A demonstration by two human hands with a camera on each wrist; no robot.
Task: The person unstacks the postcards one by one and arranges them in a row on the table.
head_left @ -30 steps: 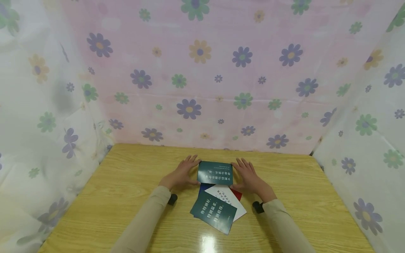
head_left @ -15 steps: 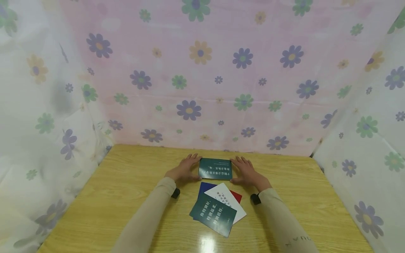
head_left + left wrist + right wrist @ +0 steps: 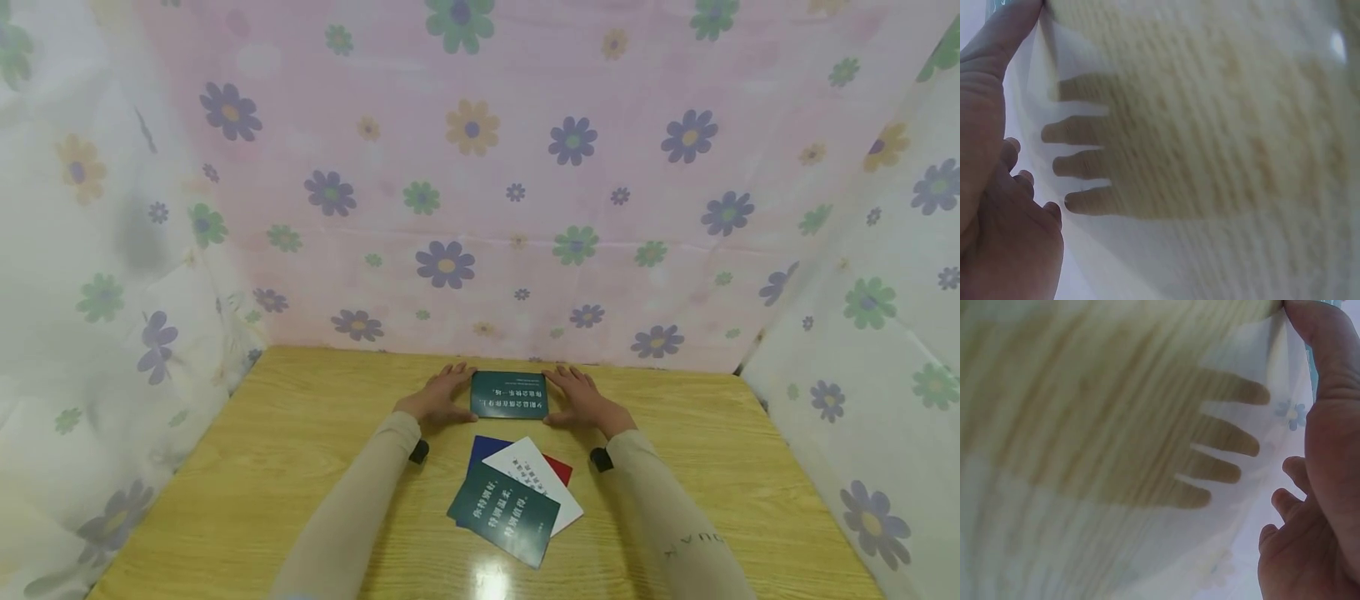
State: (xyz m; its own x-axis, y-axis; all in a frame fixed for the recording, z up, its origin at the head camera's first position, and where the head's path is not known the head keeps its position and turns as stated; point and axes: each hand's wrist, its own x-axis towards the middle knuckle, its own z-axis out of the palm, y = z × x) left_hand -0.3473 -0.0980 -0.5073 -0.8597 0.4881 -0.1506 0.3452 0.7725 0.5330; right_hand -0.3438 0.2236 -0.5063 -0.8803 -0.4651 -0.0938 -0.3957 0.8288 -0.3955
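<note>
Both hands, left [image 3: 435, 398] and right [image 3: 579, 398], flat-fingered against the green card's [image 3: 509, 395] short sides near the counter's [image 3: 300, 467] far edge: press evenly so it slides square.

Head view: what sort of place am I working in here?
Probably a makeshift recording booth: a wooden table closed in on three sides by flowered cloth, with only cards on it.
</note>
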